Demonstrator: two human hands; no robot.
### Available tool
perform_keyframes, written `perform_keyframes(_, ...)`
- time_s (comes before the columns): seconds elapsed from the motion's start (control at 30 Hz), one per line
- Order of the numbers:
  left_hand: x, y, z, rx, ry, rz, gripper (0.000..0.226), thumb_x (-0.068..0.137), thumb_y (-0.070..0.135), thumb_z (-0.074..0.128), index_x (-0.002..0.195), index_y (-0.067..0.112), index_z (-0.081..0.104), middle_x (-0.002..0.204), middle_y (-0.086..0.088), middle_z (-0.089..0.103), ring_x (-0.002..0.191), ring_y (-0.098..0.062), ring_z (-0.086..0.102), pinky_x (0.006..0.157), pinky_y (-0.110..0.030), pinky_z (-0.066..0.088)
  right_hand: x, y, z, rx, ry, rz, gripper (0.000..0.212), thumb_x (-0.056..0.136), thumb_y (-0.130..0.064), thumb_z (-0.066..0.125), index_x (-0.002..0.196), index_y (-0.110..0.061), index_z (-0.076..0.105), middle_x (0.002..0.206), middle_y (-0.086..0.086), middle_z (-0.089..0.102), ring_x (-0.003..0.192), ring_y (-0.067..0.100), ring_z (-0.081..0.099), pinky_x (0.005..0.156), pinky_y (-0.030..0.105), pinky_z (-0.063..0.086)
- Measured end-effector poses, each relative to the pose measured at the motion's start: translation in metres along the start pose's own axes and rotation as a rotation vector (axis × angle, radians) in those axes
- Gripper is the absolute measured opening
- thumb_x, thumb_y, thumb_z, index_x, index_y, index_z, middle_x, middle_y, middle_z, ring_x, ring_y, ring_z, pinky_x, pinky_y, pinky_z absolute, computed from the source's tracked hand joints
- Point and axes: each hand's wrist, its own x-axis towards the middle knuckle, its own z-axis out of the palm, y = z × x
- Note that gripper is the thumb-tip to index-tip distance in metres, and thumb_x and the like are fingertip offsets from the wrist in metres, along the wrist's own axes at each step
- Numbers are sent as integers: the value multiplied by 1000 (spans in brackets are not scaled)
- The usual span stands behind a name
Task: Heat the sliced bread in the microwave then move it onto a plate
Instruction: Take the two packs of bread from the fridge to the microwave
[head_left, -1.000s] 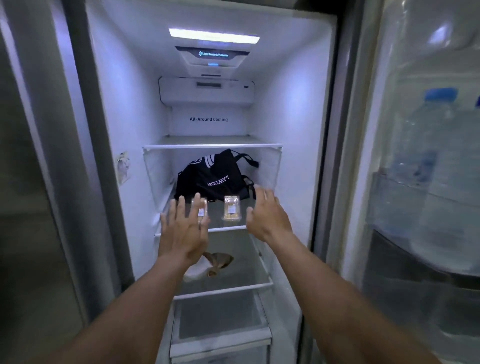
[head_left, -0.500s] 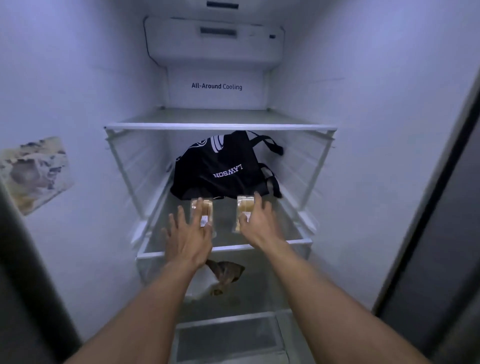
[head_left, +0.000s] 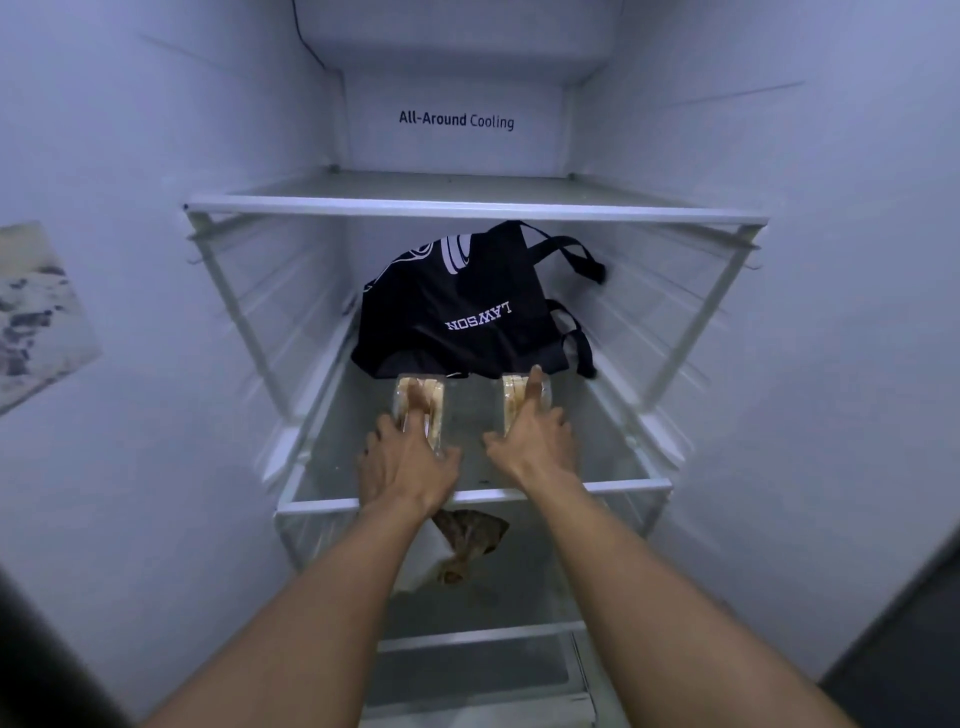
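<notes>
Left hand (head_left: 410, 460), right hand (head_left: 530, 439) spread on bread packs (head_left: 435, 397); black bag (head_left: 457, 312) behind.

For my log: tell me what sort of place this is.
The inside of a fridge: an "All-Around Cooling" label at the back, white-rimmed glass shelves, and a black bag on one.

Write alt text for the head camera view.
Inside a fridge, the left hand rests on the left bread pack and the right hand on the right bread pack, both on a glass shelf. A black bag lies behind them.
</notes>
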Motion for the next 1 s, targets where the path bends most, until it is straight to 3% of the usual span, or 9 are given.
perform_keyframes(0.23,6,2,7,110,38,25,84,85,54,53,153,32,7,128,-19,46,112,-36,51,96,-44,40,6,4,-3,-41,7,-2,114,84,-46,74,158,-27,-11,140,26,48,128,42,48,108,49,39)
perform_keyframes(0.4,1,5,7,74,76,-12,77,85,53,55,149,28,21,123,-17,45,110,-36,49,96,-43,41,0,8,-6,-15,39,-16,111,84,-44,75,158,-30,-7,138,24,48,126,41,48,105,48,41)
perform_keyframes(0.6,-15,7,-8,46,105,-17,86,85,52,56,154,33,7,124,-16,45,108,-34,49,94,-43,43,-16,9,-29,1,73,-40,109,81,-46,76,157,-31,-2,140,23,45,125,40,49,102,48,43)
perform_keyframes(1.0,-102,19,-87,-15,186,78,87,86,51,50,155,33,1,126,-19,45,103,-33,49,91,-43,43,-133,1,-111,-53,154,-23,107,81,-42,72,156,-34,-4,143,25,40,126,43,45,96,51,46)
